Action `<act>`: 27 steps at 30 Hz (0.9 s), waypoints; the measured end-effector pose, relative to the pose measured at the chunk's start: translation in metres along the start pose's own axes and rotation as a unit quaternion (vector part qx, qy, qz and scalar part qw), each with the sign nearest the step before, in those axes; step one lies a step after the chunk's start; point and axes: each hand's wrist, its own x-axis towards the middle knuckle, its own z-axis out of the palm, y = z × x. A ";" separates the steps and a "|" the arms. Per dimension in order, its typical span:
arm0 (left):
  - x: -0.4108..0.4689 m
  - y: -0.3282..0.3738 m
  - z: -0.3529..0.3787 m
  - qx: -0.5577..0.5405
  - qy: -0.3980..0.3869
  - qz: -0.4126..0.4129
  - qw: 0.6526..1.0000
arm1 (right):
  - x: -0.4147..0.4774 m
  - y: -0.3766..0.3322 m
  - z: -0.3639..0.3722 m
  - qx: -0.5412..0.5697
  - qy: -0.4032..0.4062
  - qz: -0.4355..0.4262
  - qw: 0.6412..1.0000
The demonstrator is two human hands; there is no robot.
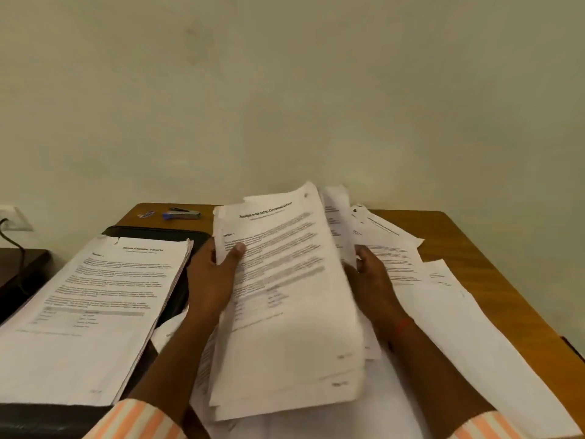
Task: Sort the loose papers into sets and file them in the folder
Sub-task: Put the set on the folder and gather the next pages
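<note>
I hold a thick stack of printed papers (285, 299) tilted up over the table's middle. My left hand (212, 280) grips its left edge, thumb on the top sheet. My right hand (372, 280) holds the right edge, its fingers curled behind the sheets. To the left, a second sorted stack of papers (95, 312) lies on a black folder (158, 232). Loose sheets (443, 296) lie spread on the right side of the table and under the held stack.
A stapler (182, 213) and a small blue item (145, 214) lie at the far left of the wooden table (490, 258). A wall socket (12, 217) with a cable sits at the left above a dark side surface (19, 267). The wall stands close behind.
</note>
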 end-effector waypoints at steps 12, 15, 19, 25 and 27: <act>0.006 -0.002 -0.002 -0.095 0.013 -0.087 0.992 | -0.005 0.001 0.002 0.125 -0.073 0.068 0.987; 0.002 0.012 -0.008 -0.125 0.075 -0.021 0.989 | -0.004 0.004 0.000 0.019 -0.124 0.016 0.992; -0.012 0.051 -0.012 -0.167 0.073 0.078 0.980 | -0.006 -0.004 0.007 -0.051 -0.046 -0.089 0.994; -0.039 0.086 -0.004 -0.140 0.057 0.184 0.971 | -0.011 -0.011 0.008 0.005 -0.020 -0.129 0.991; -0.037 0.075 -0.001 -0.105 0.050 0.192 0.975 | -0.010 -0.001 0.006 -0.029 -0.048 -0.108 0.993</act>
